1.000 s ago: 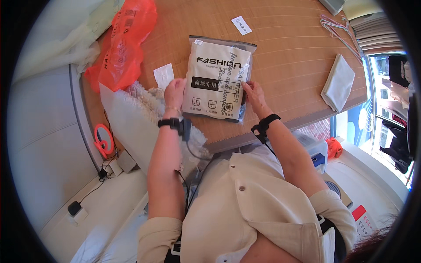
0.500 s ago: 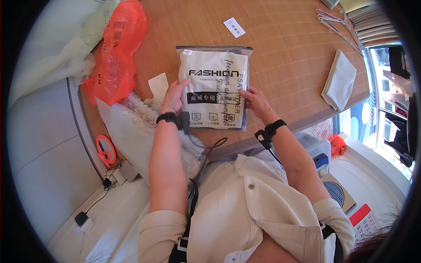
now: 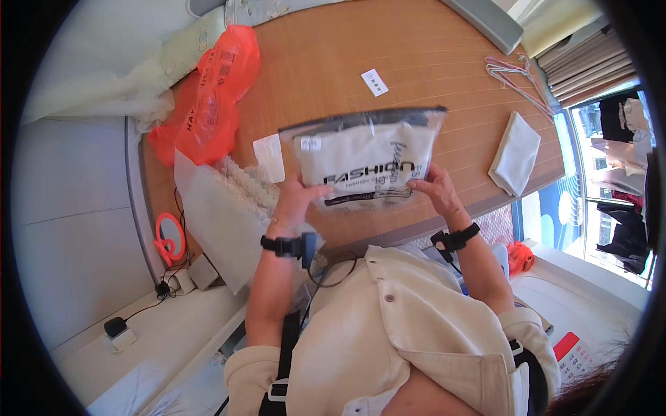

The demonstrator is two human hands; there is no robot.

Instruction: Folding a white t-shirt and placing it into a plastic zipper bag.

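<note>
Between my hands is a clear zip-top garment bag (image 3: 368, 156) with black print, packed with a folded white garment. It is tilted, its dark zip edge raised toward the far side and its lower part foreshortened. My left hand (image 3: 297, 201) grips the bag's left side, thumb on the front. On the opposite side my right hand (image 3: 442, 191) holds it the same way, thumb on top. The fingers behind the bag are hidden. Black straps with small devices circle both wrists.
An orange plastic bag (image 3: 218, 104) lies left on the wooden-slat mat (image 3: 305, 55), above a pale fluffy bundle in film (image 3: 236, 194). A small card (image 3: 374, 82), a white paper (image 3: 269, 158), hangers (image 3: 517, 76) and a folded white cloth (image 3: 515, 154) lie around. A round orange mirror (image 3: 170, 236) stands lower left.
Both hands have lifted the garment bag and tipped it, so its printed face now looks foreshortened. It has shifted right and lower in the picture. The view itself has also shifted.
</note>
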